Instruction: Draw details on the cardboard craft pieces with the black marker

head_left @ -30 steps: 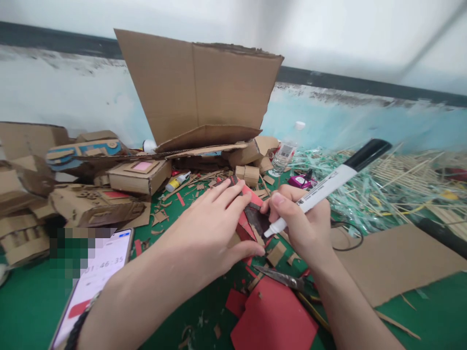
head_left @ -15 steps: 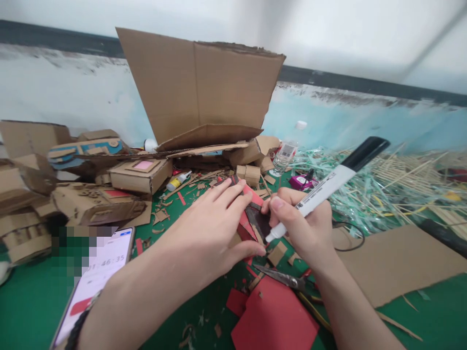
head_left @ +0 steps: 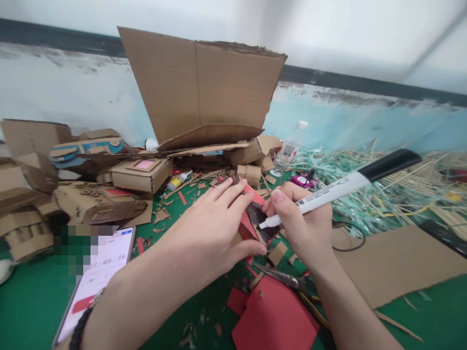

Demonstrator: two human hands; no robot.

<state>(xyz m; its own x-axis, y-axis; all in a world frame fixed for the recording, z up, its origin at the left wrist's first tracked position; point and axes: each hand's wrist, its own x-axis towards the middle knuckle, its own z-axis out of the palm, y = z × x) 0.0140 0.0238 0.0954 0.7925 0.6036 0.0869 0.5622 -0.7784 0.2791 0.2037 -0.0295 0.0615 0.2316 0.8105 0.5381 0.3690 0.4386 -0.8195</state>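
My right hand [head_left: 304,226] grips a white marker [head_left: 330,192] with a black end, held slanted like a pen. Its tip touches the black patch [head_left: 268,232] on a red and black cardboard piece [head_left: 247,224]. My left hand [head_left: 215,218] lies over that piece, fingers across its far side and thumb along the near side, holding it down; much of the piece is hidden beneath. Scissors [head_left: 282,277] lie just nearer than the piece, partly over a sheet of red card [head_left: 275,316].
A large cardboard sheet [head_left: 204,82] stands behind. Cardboard models [head_left: 98,201] and a phone [head_left: 98,282] showing a timer are at left. A clear bottle [head_left: 286,155], a tangle of sticks and green plastic strips [head_left: 357,189] and flat cardboard [head_left: 404,262] lie right. Scraps litter the green table [head_left: 29,301].
The marker has tilted lower, its black end swinging right. Its tip has shifted up and left across the black patch. My left hand stays in place.
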